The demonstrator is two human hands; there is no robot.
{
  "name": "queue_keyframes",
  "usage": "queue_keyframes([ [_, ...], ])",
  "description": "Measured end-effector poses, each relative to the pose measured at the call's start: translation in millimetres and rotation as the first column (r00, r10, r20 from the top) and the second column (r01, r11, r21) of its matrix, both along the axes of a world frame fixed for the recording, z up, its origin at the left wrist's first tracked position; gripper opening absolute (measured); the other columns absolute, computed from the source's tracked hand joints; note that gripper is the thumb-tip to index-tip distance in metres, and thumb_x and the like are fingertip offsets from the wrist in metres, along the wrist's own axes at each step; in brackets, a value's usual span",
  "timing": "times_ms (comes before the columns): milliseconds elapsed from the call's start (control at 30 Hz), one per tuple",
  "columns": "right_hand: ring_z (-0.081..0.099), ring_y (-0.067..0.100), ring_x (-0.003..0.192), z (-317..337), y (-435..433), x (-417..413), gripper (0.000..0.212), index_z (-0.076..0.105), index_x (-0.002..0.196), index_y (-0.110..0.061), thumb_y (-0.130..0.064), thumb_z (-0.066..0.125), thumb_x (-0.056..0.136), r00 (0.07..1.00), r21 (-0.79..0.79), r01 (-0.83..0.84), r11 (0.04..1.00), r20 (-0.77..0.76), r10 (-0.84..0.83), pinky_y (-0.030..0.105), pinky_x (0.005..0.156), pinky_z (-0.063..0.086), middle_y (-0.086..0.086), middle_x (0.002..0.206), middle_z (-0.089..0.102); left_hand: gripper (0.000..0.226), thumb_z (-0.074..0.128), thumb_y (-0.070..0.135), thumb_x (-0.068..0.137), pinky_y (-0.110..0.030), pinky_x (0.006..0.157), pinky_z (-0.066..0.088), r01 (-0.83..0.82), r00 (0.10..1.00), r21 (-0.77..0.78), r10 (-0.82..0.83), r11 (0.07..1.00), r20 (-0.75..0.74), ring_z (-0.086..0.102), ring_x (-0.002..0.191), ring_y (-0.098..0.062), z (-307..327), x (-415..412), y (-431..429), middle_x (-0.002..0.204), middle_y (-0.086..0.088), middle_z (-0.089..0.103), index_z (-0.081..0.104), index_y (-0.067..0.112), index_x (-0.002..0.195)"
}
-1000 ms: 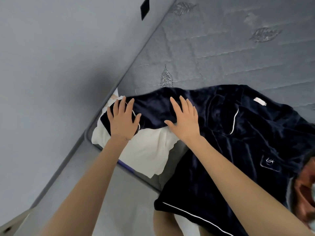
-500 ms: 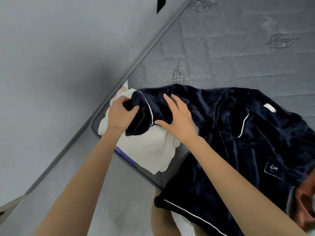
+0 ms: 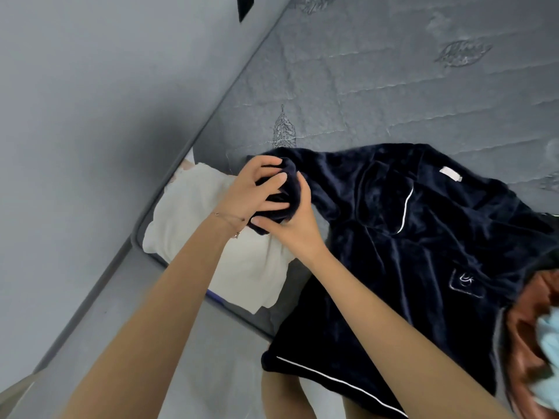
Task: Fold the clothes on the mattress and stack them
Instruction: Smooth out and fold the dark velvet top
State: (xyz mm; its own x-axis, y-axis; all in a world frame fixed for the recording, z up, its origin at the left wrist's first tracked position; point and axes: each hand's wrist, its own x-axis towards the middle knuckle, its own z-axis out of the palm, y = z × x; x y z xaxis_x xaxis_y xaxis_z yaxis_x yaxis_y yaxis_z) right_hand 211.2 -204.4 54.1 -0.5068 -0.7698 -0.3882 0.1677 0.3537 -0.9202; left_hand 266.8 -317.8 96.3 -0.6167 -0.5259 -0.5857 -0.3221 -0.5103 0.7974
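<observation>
A dark navy velvet pyjama shirt (image 3: pixel 408 267) with white piping lies spread on the grey quilted mattress (image 3: pixel 393 86), its hem hanging over the near edge. Its left sleeve is bunched up between both hands. My left hand (image 3: pixel 251 189) grips the sleeve end from above with curled fingers. My right hand (image 3: pixel 293 222) holds the same bunched sleeve from below and the right. A folded white garment (image 3: pixel 211 237) lies at the mattress corner, under and left of my hands.
A grey wall (image 3: pixel 90 116) runs along the mattress's left side. At the right edge lie a rust-brown satin garment (image 3: pixel 526 343) and a pale blue cloth (image 3: pixel 547 358). The far part of the mattress is bare quilting.
My hands lay flat on the spread sleeve a second ago. Since then the left hand gathered the sleeve end and pulled it right, and both hands now clutch it together.
</observation>
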Motion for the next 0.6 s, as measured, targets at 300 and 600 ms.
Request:
queue_keyframes([
  [300,0.061,0.011,0.111,-1.9,48.2,-65.6,0.048,0.053,0.130,-0.017,0.001,0.065,0.088,0.968,0.239,0.171,0.956,0.142,-0.208,0.020,0.092,0.051,-0.002,0.119,0.064,0.026,0.040,0.027,0.104,-0.029,0.085,0.057,0.167,0.985,0.066,-0.169,0.984,0.020,0.064,0.108,-0.020,-7.2,-62.3,33.7,0.122,-0.008,0.062,0.052,0.015,0.125],
  [600,0.065,0.021,0.110,-8.8,117.5,-141.1,0.029,0.061,0.123,-0.016,-0.004,0.046,0.100,0.723,0.264,0.531,0.805,0.354,-0.593,0.036,0.093,0.055,0.004,0.119,0.069,0.033,0.051,0.021,0.099,-0.026,0.106,0.039,0.441,0.897,-0.427,-0.367,0.789,0.247,0.054,0.123,-0.011,-42.3,-103.6,87.9,0.125,0.005,0.061,0.054,0.016,0.132],
])
